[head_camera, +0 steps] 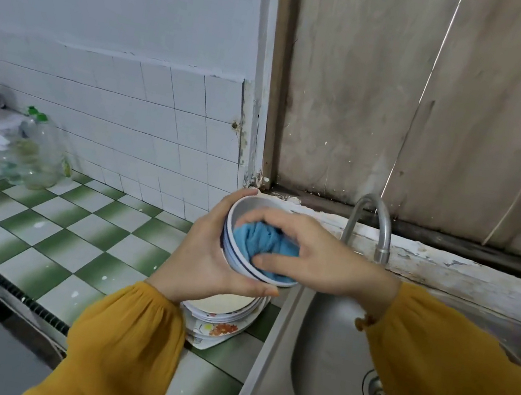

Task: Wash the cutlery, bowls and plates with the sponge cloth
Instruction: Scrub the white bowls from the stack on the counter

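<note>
We hold the bowl (238, 260) tilted, its mouth turned right toward the sink (327, 365), above the stacked plates (222, 309) at the desk (71, 233) edge. It is white with blue rim lines. Our left hand (203, 257) has its fingers curled round the base. The fingers of our right hand (318, 256) clamp the blue sponge cloth (255, 238) inside, seemingly against the wall.

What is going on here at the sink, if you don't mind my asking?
A person is washing up. The left hand holds a white, blue-rimmed bowl tilted toward the right hand, which grips a blue sponge cloth inside it. A stack of plates sits just below on the tiled counter, beside the steel sink. No water shows at the tap.
</note>
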{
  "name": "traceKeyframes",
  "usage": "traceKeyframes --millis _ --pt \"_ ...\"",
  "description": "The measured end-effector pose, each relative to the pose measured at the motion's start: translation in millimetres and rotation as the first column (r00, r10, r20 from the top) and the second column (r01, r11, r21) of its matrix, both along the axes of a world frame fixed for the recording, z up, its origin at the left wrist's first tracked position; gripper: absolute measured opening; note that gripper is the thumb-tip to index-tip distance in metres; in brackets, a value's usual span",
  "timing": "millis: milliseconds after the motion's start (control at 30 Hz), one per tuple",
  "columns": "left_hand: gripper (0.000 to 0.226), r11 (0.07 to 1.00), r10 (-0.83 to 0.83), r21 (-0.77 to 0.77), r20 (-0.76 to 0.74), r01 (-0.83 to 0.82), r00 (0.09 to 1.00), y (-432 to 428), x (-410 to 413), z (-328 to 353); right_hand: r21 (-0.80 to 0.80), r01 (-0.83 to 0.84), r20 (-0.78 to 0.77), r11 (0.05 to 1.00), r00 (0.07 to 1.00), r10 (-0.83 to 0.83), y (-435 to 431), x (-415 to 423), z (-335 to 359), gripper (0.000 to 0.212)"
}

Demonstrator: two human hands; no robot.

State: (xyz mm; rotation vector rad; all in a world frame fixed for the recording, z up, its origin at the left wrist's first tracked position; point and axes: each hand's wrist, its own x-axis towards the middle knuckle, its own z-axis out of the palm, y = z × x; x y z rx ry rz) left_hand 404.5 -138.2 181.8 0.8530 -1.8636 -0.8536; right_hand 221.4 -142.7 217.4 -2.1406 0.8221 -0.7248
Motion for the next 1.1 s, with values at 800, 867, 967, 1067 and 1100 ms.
traceKeyframes --millis 800,867,967,1067,1100 --pt "0.067 0.899 0.355 0.432 -0.627 -0.070 0.694 2 -24 -14 0.296 0.458 0.615 0.838 0.580 -0.534 -21 -24 -5 0.044" --pt "0.054 0.845 0.477 0.515 -0.600 -0.145 0.642 2 -27 -14 0.227 0.567 0.702 0.792 0.468 -0.536 -11 -20 -1 0.041" --pt "0.040 0.794 0.563 0.581 -0.595 -0.177 0.573 0 -33 -14 -0.044 0.495 0.639 0.868 0.681 -0.357 14 -2 -7 0.029" --pt "0.016 0.821 0.532 0.548 -0.627 -0.162 0.569 4 -42 -8 -0.427 0.521 0.337 0.739 0.850 -0.404 14 25 -32 0.038" --pt "0.013 0.822 0.536 0.539 -0.623 -0.184 0.569 5 -44 -5 -0.372 0.586 0.381 0.720 0.804 -0.457 7 28 -35 0.037"
